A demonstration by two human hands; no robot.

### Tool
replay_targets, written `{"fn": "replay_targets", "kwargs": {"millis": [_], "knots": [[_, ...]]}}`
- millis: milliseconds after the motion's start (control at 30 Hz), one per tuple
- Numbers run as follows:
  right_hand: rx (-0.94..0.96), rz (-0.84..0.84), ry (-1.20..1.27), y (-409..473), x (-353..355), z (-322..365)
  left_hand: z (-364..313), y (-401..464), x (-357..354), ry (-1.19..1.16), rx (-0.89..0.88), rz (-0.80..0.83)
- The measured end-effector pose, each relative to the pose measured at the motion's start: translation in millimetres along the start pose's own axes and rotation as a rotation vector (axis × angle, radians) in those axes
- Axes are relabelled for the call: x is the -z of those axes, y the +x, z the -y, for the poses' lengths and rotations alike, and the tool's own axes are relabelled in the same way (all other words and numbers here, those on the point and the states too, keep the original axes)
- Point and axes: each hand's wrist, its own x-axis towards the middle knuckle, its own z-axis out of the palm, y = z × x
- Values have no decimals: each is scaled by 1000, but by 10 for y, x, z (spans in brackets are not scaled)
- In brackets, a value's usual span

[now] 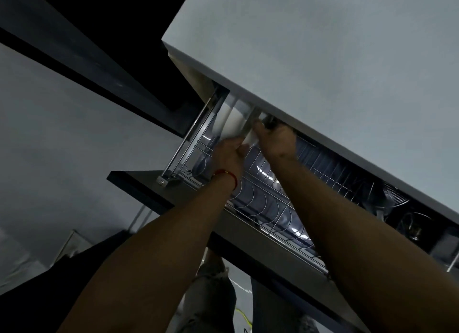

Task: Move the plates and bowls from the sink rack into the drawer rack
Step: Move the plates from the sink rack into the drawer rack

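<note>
Under the pale counter (323, 47), the wire drawer rack (263, 203) stands pulled out, and the left hand (229, 154) and right hand (275, 140) together grip a white plate (249, 140) upright at its far end, beside other plates (232, 124).

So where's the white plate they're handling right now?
In the head view, the white plate stands upright near the left end of the wire drawer rack, held between the left hand and right hand, beside other white dishes.
</note>
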Motion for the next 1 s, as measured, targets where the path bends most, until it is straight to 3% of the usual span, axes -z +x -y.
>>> {"fn": "replay_targets", "kwargs": {"millis": [267, 567, 800, 1000], "knots": [[8, 55, -85, 98, -181, -13, -79, 243, 49, -25, 178, -160], [-12, 149, -106, -109, 15, -133, -110, 77, 207, -35, 327, -169], [-85, 60, 192, -1155, 721, -247, -369, -713, 414, -315, 144, 69], [-107, -177, 378, -2299, 1537, -341, -768, -1511, 319, -285, -39, 379]]}}
